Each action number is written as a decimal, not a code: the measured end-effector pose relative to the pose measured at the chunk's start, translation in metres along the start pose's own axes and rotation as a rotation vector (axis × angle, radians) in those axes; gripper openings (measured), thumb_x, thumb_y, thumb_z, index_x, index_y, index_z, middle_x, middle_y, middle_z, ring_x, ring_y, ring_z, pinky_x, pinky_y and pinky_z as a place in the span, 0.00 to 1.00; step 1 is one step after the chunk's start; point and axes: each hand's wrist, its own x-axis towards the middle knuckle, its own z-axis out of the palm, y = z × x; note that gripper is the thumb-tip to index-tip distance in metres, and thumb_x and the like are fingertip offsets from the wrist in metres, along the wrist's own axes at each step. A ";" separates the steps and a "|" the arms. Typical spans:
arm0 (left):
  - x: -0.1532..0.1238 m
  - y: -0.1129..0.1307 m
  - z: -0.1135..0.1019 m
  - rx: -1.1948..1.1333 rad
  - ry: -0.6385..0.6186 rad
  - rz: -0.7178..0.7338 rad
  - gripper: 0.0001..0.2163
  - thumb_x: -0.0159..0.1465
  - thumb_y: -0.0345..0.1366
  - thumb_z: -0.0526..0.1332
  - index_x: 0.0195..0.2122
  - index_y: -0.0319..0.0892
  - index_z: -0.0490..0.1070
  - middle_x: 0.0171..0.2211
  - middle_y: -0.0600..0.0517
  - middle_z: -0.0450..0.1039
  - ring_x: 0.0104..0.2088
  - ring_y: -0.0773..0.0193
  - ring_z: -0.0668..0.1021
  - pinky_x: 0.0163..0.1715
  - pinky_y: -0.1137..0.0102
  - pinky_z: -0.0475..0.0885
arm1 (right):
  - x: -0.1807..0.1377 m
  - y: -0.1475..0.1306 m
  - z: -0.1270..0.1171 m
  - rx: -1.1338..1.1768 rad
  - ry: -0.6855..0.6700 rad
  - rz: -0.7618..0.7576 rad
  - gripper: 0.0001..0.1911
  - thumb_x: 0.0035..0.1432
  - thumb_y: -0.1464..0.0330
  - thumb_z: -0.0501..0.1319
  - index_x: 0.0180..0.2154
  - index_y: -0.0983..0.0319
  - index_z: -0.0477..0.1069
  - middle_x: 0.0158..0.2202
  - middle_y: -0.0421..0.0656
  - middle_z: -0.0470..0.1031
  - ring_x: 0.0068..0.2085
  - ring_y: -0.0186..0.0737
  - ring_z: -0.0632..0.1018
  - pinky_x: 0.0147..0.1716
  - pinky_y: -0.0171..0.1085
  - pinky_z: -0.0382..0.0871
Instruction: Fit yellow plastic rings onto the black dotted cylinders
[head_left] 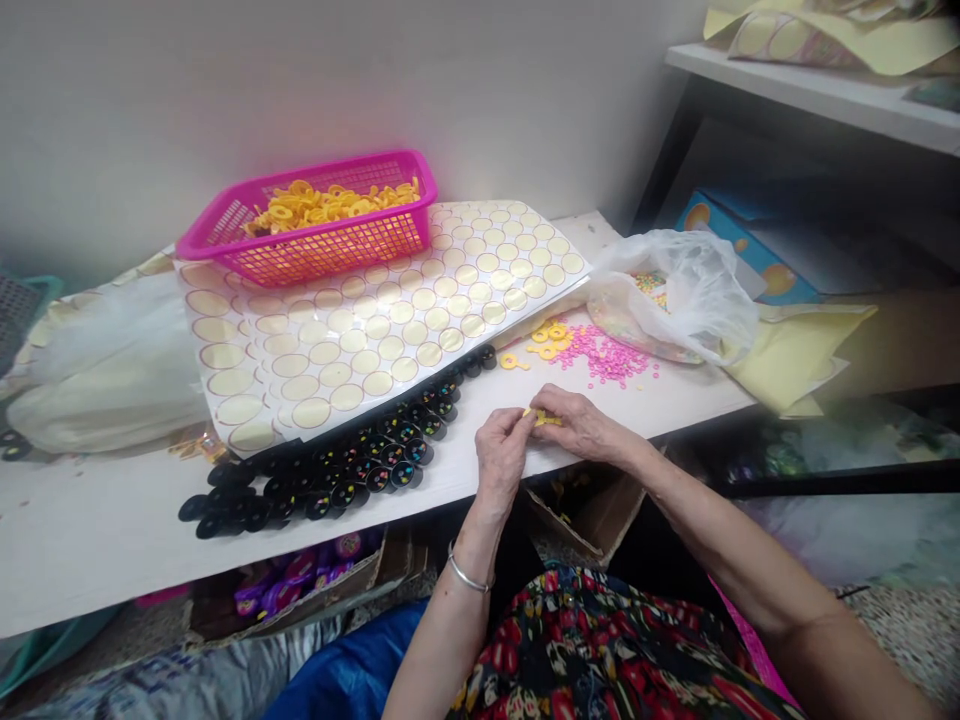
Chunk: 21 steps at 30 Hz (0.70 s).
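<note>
Head view: the left hand (501,452) and right hand (581,425) meet at the near edge of the white surface (97,530), fingers of both pinched shut on a small yellow plastic ring piece (541,417). Beside them lie glossy black round caps (352,470), a sheet of circular stickers (390,320), tiny pink beads (604,357) and a pink mesh basket (315,225).

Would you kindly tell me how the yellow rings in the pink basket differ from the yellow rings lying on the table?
The basket rings are many, heaped in the pink basket at the back. The table rings are few, lying flat and loose beside the pink beads, nearer the hands. Both sets are yellow.
</note>
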 end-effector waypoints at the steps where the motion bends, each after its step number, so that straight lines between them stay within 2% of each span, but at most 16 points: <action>1: 0.000 0.000 0.001 0.018 0.008 0.013 0.09 0.54 0.40 0.62 0.29 0.40 0.76 0.29 0.50 0.73 0.33 0.65 0.73 0.34 0.72 0.66 | -0.001 0.001 0.001 0.028 0.015 -0.004 0.04 0.56 0.70 0.56 0.35 0.63 0.65 0.33 0.41 0.64 0.35 0.35 0.67 0.35 0.34 0.61; 6: 0.000 -0.001 0.001 0.029 0.024 0.053 0.08 0.55 0.39 0.61 0.28 0.40 0.75 0.29 0.51 0.72 0.33 0.66 0.73 0.36 0.72 0.67 | -0.006 0.003 0.006 0.087 0.052 0.012 0.06 0.56 0.69 0.56 0.38 0.62 0.65 0.35 0.42 0.65 0.36 0.35 0.68 0.37 0.35 0.61; 14: -0.001 -0.005 0.002 -0.013 0.010 0.025 0.08 0.55 0.39 0.60 0.29 0.40 0.75 0.30 0.50 0.72 0.33 0.65 0.73 0.34 0.72 0.67 | -0.007 0.005 0.011 0.091 0.081 0.027 0.06 0.56 0.67 0.57 0.36 0.63 0.66 0.34 0.42 0.66 0.35 0.35 0.68 0.36 0.34 0.62; 18: -0.001 -0.005 0.003 -0.020 0.002 -0.004 0.08 0.54 0.39 0.61 0.29 0.40 0.76 0.30 0.50 0.73 0.32 0.65 0.72 0.33 0.72 0.66 | -0.004 0.005 0.018 0.146 0.201 0.146 0.08 0.58 0.66 0.54 0.36 0.63 0.67 0.33 0.42 0.67 0.35 0.35 0.69 0.36 0.35 0.62; 21: 0.000 -0.006 0.004 -0.026 0.004 0.005 0.09 0.54 0.39 0.61 0.29 0.40 0.76 0.28 0.51 0.72 0.31 0.66 0.72 0.33 0.73 0.66 | 0.000 0.003 0.026 0.149 0.245 0.237 0.11 0.60 0.67 0.50 0.28 0.63 0.67 0.29 0.41 0.66 0.33 0.34 0.68 0.37 0.35 0.62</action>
